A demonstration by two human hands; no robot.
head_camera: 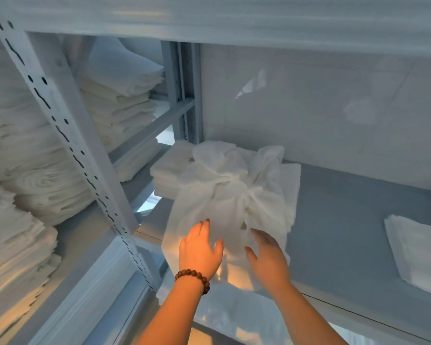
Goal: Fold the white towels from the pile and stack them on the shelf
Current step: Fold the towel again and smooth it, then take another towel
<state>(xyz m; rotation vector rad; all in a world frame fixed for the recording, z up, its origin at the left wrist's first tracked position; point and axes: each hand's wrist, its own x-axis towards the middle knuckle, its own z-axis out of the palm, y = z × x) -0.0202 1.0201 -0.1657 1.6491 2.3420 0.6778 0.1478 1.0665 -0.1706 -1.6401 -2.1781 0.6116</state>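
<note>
A crumpled white towel point(224, 192) lies bunched on the grey shelf point(339, 220), draped over a low stack of folded white towels point(168, 170), with its near end hanging past the shelf's front edge. My left hand point(199, 250), a bead bracelet on its wrist, hovers with straight fingers over the towel's near left part. Just to the right, my right hand point(266, 257) reaches in with spread fingers over the towel's near right part. Neither hand grips the cloth.
A folded white towel point(418, 252) lies at the shelf's right end. Tall stacks of folded white linen point(120, 95) fill the neighbouring shelves on the left, behind a perforated metal upright point(67, 135). The shelf above point(234, 21) is close overhead. More white cloth point(234, 317) lies below the shelf.
</note>
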